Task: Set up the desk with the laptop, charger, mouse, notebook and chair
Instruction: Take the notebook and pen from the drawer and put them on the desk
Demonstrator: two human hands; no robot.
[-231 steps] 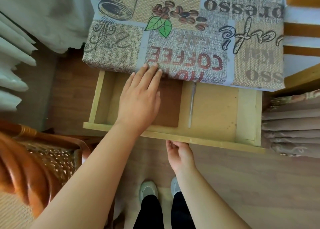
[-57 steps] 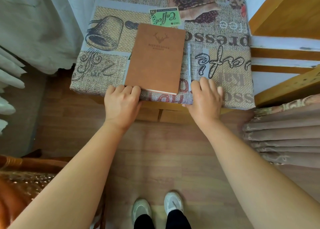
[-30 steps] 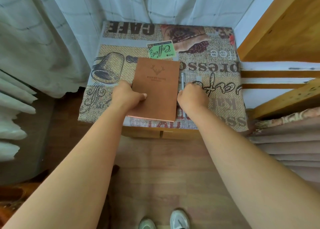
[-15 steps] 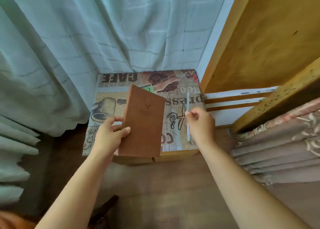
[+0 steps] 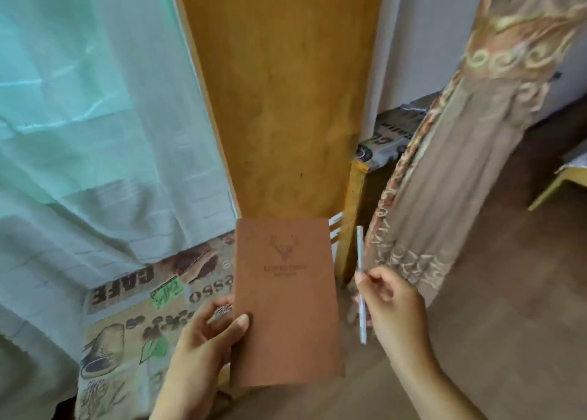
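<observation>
A brown notebook (image 5: 286,302) with a deer-head emblem on its cover is up in the air in front of me. My left hand (image 5: 206,340) grips its left edge, thumb on the cover. My right hand (image 5: 390,305) pinches a thin white pen (image 5: 360,280) that points upward, just right of the notebook. Both are lifted off the small table with the coffee-print cloth (image 5: 127,330), which lies low at the left. Laptop, charger, mouse and chair are out of view.
A tall wooden panel (image 5: 276,95) stands straight ahead, with a pale sheer curtain (image 5: 95,118) to its left. A patterned beige drape (image 5: 460,172) hangs at the right. Brown wooden floor (image 5: 508,308) spreads to the right, where a yellow furniture leg (image 5: 549,187) shows.
I have lifted the notebook and pen off the small table, and my view has swung up and to the right. The table has slid to the lower left.
</observation>
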